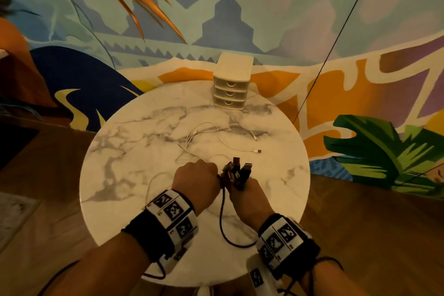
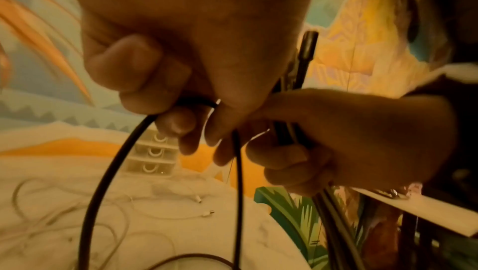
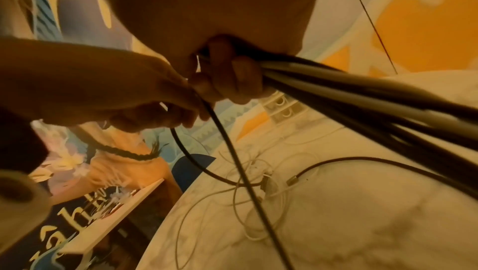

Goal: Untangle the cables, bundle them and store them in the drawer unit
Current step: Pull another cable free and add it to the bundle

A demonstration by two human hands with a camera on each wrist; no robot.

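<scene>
Over the round marble table, my right hand grips a bundle of black cables with its plugs sticking up. In the right wrist view the bundle runs out to the right from the curled fingers. My left hand is right beside it and pinches one black cable that hangs in a loop down to the table. Thin white cables lie tangled on the tabletop beyond my hands. The white three-drawer unit stands at the table's far edge with its drawers closed.
A painted mural wall rises behind the table. A thin dark line runs diagonally at the right. The floor around the table is wood. A black loop of cable lies near the table's front edge.
</scene>
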